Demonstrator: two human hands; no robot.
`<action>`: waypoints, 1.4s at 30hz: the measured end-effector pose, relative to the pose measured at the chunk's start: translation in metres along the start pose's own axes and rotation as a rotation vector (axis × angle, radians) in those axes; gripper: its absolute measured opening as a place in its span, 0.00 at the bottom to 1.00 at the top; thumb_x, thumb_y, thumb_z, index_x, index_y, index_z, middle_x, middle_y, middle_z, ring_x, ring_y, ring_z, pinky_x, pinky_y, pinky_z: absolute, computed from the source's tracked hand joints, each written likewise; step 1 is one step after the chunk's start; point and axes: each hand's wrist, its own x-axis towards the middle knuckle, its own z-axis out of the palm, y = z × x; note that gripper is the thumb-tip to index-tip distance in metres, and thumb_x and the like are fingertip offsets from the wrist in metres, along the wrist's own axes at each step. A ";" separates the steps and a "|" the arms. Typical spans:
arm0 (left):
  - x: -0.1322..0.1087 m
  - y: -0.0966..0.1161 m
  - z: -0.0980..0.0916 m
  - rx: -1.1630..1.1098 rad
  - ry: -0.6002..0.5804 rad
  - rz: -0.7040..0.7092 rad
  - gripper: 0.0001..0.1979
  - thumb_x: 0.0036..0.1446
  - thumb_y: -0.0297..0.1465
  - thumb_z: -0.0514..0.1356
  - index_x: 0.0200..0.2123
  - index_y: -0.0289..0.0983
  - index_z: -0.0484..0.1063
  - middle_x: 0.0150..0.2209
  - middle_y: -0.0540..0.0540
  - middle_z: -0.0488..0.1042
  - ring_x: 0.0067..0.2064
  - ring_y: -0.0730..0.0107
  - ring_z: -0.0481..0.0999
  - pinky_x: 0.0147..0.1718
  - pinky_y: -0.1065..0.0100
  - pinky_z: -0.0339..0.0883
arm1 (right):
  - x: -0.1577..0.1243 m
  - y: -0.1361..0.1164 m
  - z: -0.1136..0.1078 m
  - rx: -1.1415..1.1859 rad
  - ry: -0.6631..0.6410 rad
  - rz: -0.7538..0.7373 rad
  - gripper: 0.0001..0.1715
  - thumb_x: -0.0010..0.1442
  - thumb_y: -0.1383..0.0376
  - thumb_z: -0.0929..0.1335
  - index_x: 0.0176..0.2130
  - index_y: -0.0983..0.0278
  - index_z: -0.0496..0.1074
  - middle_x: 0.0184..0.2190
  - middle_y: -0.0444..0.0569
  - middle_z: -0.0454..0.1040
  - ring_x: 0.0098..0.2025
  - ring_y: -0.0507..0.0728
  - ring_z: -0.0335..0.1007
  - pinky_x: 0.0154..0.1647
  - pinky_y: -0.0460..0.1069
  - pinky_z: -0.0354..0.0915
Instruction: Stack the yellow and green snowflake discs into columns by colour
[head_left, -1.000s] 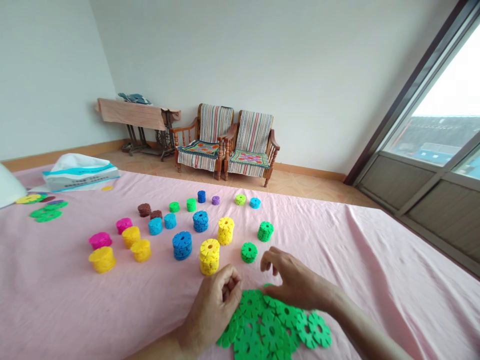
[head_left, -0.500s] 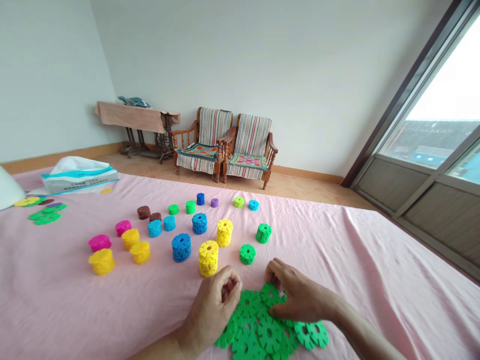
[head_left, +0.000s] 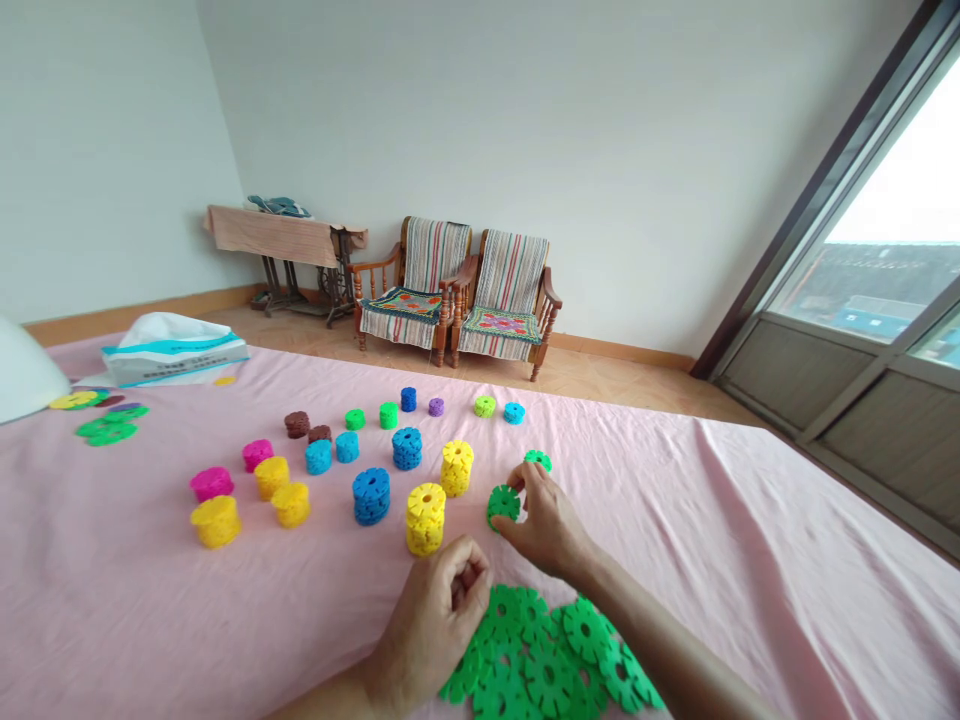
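At far left on the pink-sheeted surface (head_left: 112, 600): a scatter of flat loose discs (head_left: 105, 430), yellow, green and purple, with a white and teal bag (head_left: 176, 350) behind them. Next right, two magenta stacks (head_left: 212, 484) and three yellow stacks (head_left: 216, 521), all upright and set apart from one another. Two brown stacks (head_left: 297, 423) sit behind, two light blue stacks (head_left: 318, 456) just beside them. Along the back runs a row of small stacks (head_left: 436, 406): green, green, blue, purple, lime, cyan. Mid-surface stand two dark blue stacks (head_left: 372, 495) and two taller yellow stacks (head_left: 425, 518), each clear of its neighbours. Left hand (head_left: 442, 625) is near the front edge, fingers curled into a loose fist, knuckles up, resting against the left rim of the pile of green discs (head_left: 547, 660); whether anything is inside the fist cannot be told. The pile lies flat and overlapping at the front, between the two forearms. Right hand (head_left: 544, 520) is stretched forward past the pile, thumb and fingertips pinched together on the short green stack (head_left: 502, 503), which stands just right of the nearer tall yellow stack. A second green stack (head_left: 538, 460) shows just behind the fingers, partly hidden by them. Beyond the surface: a cloth-draped sewing table (head_left: 285, 235), two wooden armchairs (head_left: 457, 300) with striped covers, and at far right a large window (head_left: 877, 270).
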 end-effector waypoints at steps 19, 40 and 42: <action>-0.003 0.007 0.000 0.177 0.121 0.120 0.04 0.59 0.29 0.52 0.34 0.38 0.66 0.27 0.51 0.69 0.24 0.73 0.68 0.26 0.72 0.62 | -0.020 0.021 -0.006 0.044 0.069 0.036 0.13 0.52 0.71 0.64 0.39 0.63 0.69 0.32 0.46 0.69 0.28 0.52 0.66 0.32 0.48 0.64; 0.066 0.041 0.002 0.825 -0.263 0.338 0.31 0.48 0.13 0.48 0.54 0.40 0.64 0.55 0.42 0.64 0.58 0.58 0.60 0.56 0.56 0.55 | -0.023 0.040 -0.022 0.327 0.237 0.198 0.13 0.53 0.67 0.61 0.32 0.64 0.74 0.24 0.46 0.73 0.25 0.53 0.70 0.27 0.46 0.63; 0.074 0.040 0.001 0.818 -0.306 0.313 0.29 0.49 0.13 0.48 0.52 0.42 0.65 0.53 0.44 0.66 0.57 0.59 0.61 0.55 0.57 0.56 | -0.021 0.043 -0.026 0.355 0.247 0.226 0.13 0.53 0.66 0.61 0.32 0.64 0.74 0.22 0.45 0.72 0.25 0.54 0.70 0.26 0.46 0.63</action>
